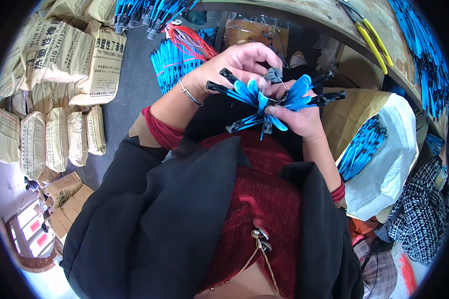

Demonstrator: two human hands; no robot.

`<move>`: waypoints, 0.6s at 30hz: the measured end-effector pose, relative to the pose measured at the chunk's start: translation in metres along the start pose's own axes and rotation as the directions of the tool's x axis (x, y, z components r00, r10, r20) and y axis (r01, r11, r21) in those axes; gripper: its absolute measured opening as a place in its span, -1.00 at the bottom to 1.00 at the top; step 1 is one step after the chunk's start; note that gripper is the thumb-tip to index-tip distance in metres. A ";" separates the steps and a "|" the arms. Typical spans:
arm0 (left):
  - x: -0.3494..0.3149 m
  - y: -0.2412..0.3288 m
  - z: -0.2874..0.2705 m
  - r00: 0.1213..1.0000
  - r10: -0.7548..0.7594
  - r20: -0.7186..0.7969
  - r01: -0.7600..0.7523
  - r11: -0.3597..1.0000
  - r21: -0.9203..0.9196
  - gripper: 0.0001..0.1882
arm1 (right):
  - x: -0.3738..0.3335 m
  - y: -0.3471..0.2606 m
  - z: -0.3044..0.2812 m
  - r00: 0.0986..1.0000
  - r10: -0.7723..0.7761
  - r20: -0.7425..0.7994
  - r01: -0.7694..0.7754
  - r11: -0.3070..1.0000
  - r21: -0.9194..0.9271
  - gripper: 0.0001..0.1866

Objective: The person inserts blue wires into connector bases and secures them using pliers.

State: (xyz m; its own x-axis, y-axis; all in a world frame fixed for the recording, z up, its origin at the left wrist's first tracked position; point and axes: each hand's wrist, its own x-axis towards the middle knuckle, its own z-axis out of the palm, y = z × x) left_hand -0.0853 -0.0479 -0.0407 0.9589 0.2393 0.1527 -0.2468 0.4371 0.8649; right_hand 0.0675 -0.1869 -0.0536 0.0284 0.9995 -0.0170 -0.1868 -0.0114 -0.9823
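Observation:
Above my lap is a flower-like cluster of blue plastic arms with black ends (297, 91), its arms spreading outward from a middle hub. My right hand (304, 119) grips it from the right side, the thumb pressed near the hub. My left hand (247, 61) reaches over the cluster from the upper left, its fingers closed in a pinch at a small dark grey piece (273, 75). Thin wire or cord runs down from that piece toward the hub. Exactly how the left fingertips hold it is partly hidden.
Bundled blue sticks (177, 65) and red strands (192, 42) lie beyond my left arm. Yellow-handled pliers (371, 42) rest on the wooden bench (314, 14). On the right stands a white-lined sack (401, 149) holding blue pieces. Brown paper sacks (60, 55) are stacked at left.

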 end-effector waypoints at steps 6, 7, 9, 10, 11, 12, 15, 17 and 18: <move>-0.001 0.005 -0.011 0.997 -0.025 0.075 0.011 0.983 0.185 -0.57 | -0.002 0.002 0.001 1.000 -0.023 0.007 0.023 0.999 -0.023 -0.67; 0.001 0.007 -0.011 0.996 -0.037 0.085 0.019 0.979 0.205 -0.55 | -0.003 0.003 0.001 1.000 -0.023 0.005 0.023 1.000 -0.022 -0.67; 0.003 0.015 -0.005 0.996 -0.052 0.076 0.029 0.961 0.275 -0.55 | -0.003 0.004 0.000 1.000 0.020 -0.016 -0.020 0.999 -0.031 -0.66; 0.004 0.019 -0.002 0.996 -0.065 0.066 0.039 0.938 0.344 -0.56 | -0.004 0.005 -0.001 0.999 0.041 -0.026 -0.042 0.998 -0.036 -0.66; 0.004 0.020 -0.001 0.996 -0.077 0.055 0.048 0.911 0.411 -0.56 | -0.004 0.008 -0.002 0.999 0.041 -0.029 -0.042 0.999 -0.035 -0.66; 0.003 0.021 -0.001 0.996 -0.077 0.054 0.048 0.910 0.411 -0.56 | -0.005 0.011 -0.003 0.998 0.043 -0.040 -0.046 0.997 -0.064 -0.66; 0.003 0.021 -0.002 0.997 -0.028 0.069 -0.009 0.877 0.480 -0.60 | -0.005 0.016 -0.005 0.997 0.046 -0.065 -0.053 0.991 -0.121 -0.66; 0.006 0.020 -0.006 0.993 -0.006 0.118 -0.057 0.849 0.525 -0.63 | -0.003 0.015 -0.004 0.998 0.036 -0.055 -0.042 0.994 -0.097 -0.65; 0.008 0.020 -0.008 0.986 0.015 0.167 -0.108 0.817 0.566 -0.66 | -0.003 0.015 -0.003 0.998 0.032 -0.050 -0.036 0.996 -0.084 -0.64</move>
State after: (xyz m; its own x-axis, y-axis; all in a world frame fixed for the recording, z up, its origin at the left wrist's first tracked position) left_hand -0.0841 -0.0306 -0.0259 0.9650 0.0981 0.2430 -0.2259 -0.1591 0.9611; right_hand 0.0671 -0.1897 -0.0685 0.0719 0.9958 -0.0574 -0.1045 -0.0497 -0.9933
